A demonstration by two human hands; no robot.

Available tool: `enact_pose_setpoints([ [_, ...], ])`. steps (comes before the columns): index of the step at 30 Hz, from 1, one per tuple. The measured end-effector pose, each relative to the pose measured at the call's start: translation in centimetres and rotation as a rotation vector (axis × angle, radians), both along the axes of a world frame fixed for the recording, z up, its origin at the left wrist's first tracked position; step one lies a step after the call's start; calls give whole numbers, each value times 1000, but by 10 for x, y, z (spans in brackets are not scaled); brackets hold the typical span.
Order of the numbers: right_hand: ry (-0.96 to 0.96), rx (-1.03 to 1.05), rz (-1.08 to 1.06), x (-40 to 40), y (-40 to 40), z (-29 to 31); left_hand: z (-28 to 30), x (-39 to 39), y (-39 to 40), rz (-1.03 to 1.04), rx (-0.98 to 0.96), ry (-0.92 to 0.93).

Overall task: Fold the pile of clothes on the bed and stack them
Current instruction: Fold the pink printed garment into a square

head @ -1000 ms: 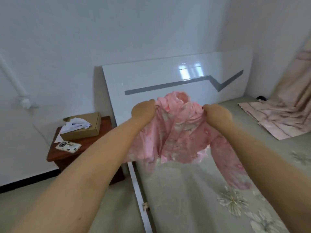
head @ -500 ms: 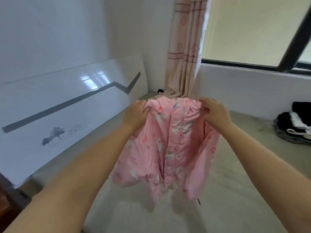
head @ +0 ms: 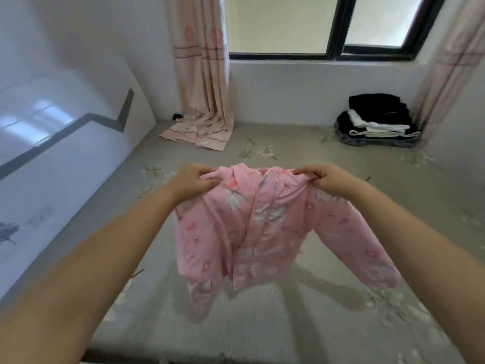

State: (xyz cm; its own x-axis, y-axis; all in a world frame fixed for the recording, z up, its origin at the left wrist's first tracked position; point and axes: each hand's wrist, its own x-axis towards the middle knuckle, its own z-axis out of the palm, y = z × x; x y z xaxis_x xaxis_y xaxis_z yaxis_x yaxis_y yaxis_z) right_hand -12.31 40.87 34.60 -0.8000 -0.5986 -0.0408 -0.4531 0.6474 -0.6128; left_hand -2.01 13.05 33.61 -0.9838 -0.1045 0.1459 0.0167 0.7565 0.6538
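A small pink patterned garment [head: 252,232] with long sleeves hangs in the air above the bed [head: 262,324]. My left hand [head: 193,181] grips its left shoulder and my right hand [head: 329,178] grips its right shoulder, stretching the top edge between them. The sleeves dangle down, the right one spread outward. A stack of folded black, white and grey clothes [head: 378,122] lies at the far right of the bed under the window.
A white headboard [head: 65,158] with a grey zigzag stripe stands along the left. Pink curtains [head: 202,74] hang at the far wall, the left one trailing onto the bed. The grey flowered sheet lies bare beneath the garment.
The view swung right from the nightstand side toward the window. Both hands moved apart and the bunched pink garment opened out, its sleeves now hanging free.
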Motion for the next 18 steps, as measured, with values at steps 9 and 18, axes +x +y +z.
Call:
enact_pose_setpoints([
  [9,-115,139,-4,60,16,-46,-59,36,-15,-154,148,-101],
  [18,-301,213,28,-4,-13,-150,-146,-36,-31,-244,-26,-524],
])
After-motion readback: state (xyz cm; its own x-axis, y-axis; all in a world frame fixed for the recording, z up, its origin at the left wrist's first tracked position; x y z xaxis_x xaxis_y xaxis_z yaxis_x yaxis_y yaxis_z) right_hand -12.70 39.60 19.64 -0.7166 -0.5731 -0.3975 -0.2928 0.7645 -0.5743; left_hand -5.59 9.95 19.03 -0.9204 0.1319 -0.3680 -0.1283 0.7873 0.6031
